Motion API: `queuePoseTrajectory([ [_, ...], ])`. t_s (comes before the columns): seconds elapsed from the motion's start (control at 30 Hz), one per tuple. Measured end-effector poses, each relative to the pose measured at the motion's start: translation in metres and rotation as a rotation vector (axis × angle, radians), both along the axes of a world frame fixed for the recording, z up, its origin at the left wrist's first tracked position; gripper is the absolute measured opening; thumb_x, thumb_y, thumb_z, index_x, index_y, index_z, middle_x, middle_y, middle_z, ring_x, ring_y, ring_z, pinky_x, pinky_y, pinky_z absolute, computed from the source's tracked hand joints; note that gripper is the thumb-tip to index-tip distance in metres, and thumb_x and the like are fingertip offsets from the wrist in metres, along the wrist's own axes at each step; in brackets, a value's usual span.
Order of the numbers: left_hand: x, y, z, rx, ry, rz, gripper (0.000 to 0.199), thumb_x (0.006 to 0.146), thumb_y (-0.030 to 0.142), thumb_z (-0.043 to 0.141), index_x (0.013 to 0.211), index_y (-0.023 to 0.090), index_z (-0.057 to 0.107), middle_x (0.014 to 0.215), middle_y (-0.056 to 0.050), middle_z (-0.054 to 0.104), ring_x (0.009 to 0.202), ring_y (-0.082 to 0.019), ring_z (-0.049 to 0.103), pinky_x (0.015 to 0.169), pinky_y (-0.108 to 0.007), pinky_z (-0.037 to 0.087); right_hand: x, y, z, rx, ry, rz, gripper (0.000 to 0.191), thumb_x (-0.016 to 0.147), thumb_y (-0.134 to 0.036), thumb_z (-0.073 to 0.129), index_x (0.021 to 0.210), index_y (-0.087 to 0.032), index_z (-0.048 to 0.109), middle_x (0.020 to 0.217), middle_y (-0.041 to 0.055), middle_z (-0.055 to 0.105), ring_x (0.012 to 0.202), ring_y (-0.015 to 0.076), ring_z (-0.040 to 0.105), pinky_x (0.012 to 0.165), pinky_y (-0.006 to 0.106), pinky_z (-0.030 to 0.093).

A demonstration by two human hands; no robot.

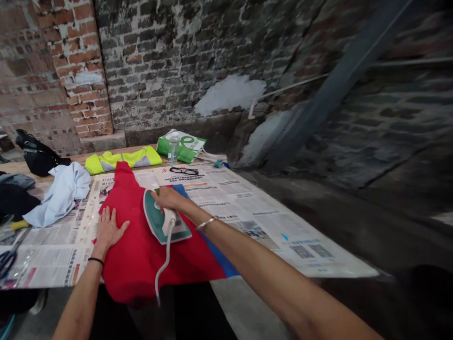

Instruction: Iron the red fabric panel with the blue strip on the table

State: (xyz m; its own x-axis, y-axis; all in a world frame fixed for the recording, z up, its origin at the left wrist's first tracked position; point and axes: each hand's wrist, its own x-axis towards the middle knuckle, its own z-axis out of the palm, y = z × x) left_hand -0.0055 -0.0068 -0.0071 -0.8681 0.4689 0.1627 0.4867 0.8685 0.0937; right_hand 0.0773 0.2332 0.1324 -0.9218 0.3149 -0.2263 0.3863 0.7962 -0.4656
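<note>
Right hand [170, 200] grip closed on handle of green-white steam iron [154, 219], sitting on soft red cloth [136, 267] atop newspaper [226, 200]; left hand [109, 230] open, flat on cloth. Iron seems heavy, hold by top handle; cloth limp, likely slips.

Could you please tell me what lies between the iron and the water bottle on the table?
In the head view, black-framed glasses lie on the newspaper between the green-and-white clothes iron and the plastic water bottle.
</note>
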Motion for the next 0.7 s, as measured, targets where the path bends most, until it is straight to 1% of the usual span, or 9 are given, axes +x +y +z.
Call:
queuePoseTrajectory([
  [0.13,0.001,0.001,0.002,-0.009,-0.009,0.007,0.084,0.097,0.064,0.043,0.155,0.003,0.038,0.165,-0.026,0.027,0.156,-0.038,0.022,0.125,-0.052,0.023,0.036,0.009,-0.007,-0.014,-0.037,0.025,0.055,0.108,-0.037,0.038,0.087,-0.007,0.079,0.066,0.0139,0.075,0.079,0.0235,0.076,0.073,0.025,0.051],
  [0.2,0.002,0.001,0.003,-0.015,-0.024,0.015,0.084,0.097,0.063,0.044,0.156,0.004,0.037,0.166,-0.026,0.026,0.155,-0.038,0.023,0.125,-0.053,0.023,0.045,0.013,-0.008,-0.013,-0.046,0.013,0.056,0.108,-0.038,0.037,0.087,-0.008,0.079,0.064,0.013,0.074,0.076,0.0226,0.075,0.072,0.024,0.051],
  [0.27,0.002,0.001,0.004,-0.017,-0.032,0.017,0.084,0.097,0.063,0.044,0.156,0.004,0.037,0.166,-0.025,0.026,0.155,-0.038,0.023,0.125,-0.053,0.023,0.042,0.017,-0.007,0.008,-0.045,-0.034,0.055,0.108,-0.038,0.037,0.088,-0.009,0.08,0.067,0.0131,0.075,0.08,0.0225,0.075,0.074,0.024,0.051],
  [0.37,0.001,0.001,0.003,-0.007,-0.019,0.01,0.085,0.097,0.064,0.043,0.155,0.003,0.038,0.165,-0.025,0.028,0.156,-0.037,0.023,0.126,-0.051,0.022,0.021,0.019,-0.004,0.042,-0.03,-0.095,0.052,0.106,-0.035,0.039,0.089,-0.009,0.08,0.076,0.0154,0.078,0.094,0.0238,0.075,0.082,0.024,0.05],
  [0.47,0.001,0.0,0.002,0.006,-0.005,0.008,0.085,0.096,0.065,0.044,0.155,0.004,0.04,0.165,-0.025,0.029,0.155,-0.038,0.024,0.126,-0.052,0.023,-0.003,0.02,-0.002,0.048,-0.011,-0.121,0.049,0.106,-0.034,0.039,0.097,-0.008,0.08,0.085,0.0177,0.079,0.106,0.0257,0.073,0.091,0.027,0.048],
  [0.53,0.0,-0.001,0.002,0.008,-0.005,0.008,0.085,0.097,0.065,0.044,0.155,0.004,0.04,0.165,-0.025,0.028,0.155,-0.038,0.025,0.125,-0.052,0.024,-0.011,0.022,-0.001,0.047,-0.001,-0.128,0.048,0.106,-0.033,0.039,0.103,-0.007,0.079,0.088,0.0186,0.079,0.109,0.0261,0.072,0.092,0.027,0.048],
  [0.6,-0.001,-0.001,0.002,0.003,-0.013,0.006,0.084,0.097,0.064,0.044,0.155,0.003,0.039,0.165,-0.025,0.028,0.155,-0.038,0.024,0.125,-0.052,0.025,-0.01,0.023,0.0,0.039,0.004,-0.12,0.048,0.106,-0.033,0.038,0.106,-0.006,0.078,0.09,0.0187,0.079,0.107,0.0253,0.072,0.09,0.026,0.048],
  [0.7,-0.004,-0.002,0.0,-0.009,-0.013,0.004,0.085,0.096,0.064,0.044,0.154,0.002,0.04,0.165,-0.026,0.028,0.155,-0.038,0.024,0.125,-0.052,0.025,0.008,0.021,0.0,0.025,0.003,-0.106,0.046,0.106,-0.036,0.041,0.108,-0.008,0.077,0.088,0.0167,0.079,0.103,0.0235,0.074,0.084,0.023,0.049],
])
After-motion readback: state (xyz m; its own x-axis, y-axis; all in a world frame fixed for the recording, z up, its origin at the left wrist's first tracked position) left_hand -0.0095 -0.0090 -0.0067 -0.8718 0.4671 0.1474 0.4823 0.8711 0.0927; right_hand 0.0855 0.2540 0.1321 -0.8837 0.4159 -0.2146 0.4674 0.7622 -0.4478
